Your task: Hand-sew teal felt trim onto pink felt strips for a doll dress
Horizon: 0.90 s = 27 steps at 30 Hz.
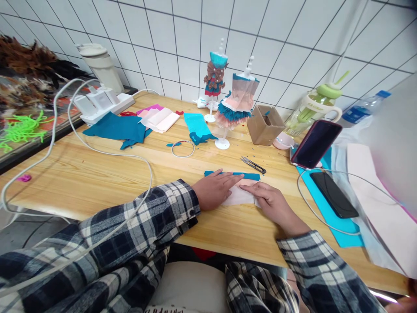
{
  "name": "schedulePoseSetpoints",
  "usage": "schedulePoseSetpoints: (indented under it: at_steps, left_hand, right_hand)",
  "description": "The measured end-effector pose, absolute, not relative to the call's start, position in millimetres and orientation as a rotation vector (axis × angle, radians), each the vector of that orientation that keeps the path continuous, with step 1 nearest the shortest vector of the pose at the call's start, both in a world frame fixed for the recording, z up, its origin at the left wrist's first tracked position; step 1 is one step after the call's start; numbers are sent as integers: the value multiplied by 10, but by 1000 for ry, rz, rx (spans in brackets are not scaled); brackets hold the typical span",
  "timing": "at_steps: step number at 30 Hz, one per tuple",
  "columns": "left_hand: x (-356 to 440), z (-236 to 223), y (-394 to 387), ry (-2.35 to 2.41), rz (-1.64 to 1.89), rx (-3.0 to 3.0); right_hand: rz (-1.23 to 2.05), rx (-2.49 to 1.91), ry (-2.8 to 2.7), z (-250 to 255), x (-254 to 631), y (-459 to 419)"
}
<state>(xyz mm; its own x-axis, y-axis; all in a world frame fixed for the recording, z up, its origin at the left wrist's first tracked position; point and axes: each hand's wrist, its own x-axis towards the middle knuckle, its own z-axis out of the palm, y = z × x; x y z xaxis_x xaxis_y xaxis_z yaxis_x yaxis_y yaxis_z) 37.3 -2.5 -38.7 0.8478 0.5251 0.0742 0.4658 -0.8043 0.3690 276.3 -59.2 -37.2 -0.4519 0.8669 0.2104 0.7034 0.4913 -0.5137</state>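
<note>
My left hand [213, 190] lies flat across a small piece of pale pink, papery material [239, 199], its fingers stretched to the right. Along the far edge of that piece runs a teal strip [252, 176], partly under my left fingers. My right hand [265, 201] rests at the right side of the pink piece, index finger stretched out and touching it; the thumb is largely hidden. Just beyond the strip lie small thread snips [253, 165]. Two white mini dress forms stand farther back, one in a pink and teal ruffled dress [239, 98], the other in a turquoise and brown one [216, 74].
Teal sheets [114, 128], a turquoise piece [197, 124] and a bracelet-like ring [183, 148] lie to the left. A cable [148, 163] crosses my left sleeve. At right are a cardboard box [265, 126], a propped phone [316, 143], another phone [334, 194] and bottles.
</note>
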Motion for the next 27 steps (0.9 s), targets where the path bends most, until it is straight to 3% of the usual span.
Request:
schedulePoseSetpoints:
  at_steps: [8,17,20,27]
  left_hand:
    - [383,-402,-22,734,262,2682]
    - [187,-214,20,687,453,2846]
    - [77,-187,-26,491,379,2982]
    - [49,-274,-113,764,217,2989]
  right_hand:
    - [275,-1568,-2460,-348,2686,-611]
    - [321,-1616,-2449,-338,2661,-599]
    - [327,-1629,-2457,-347,2655,-590]
    - [369,-1660,-2429,-307,2634,-579]
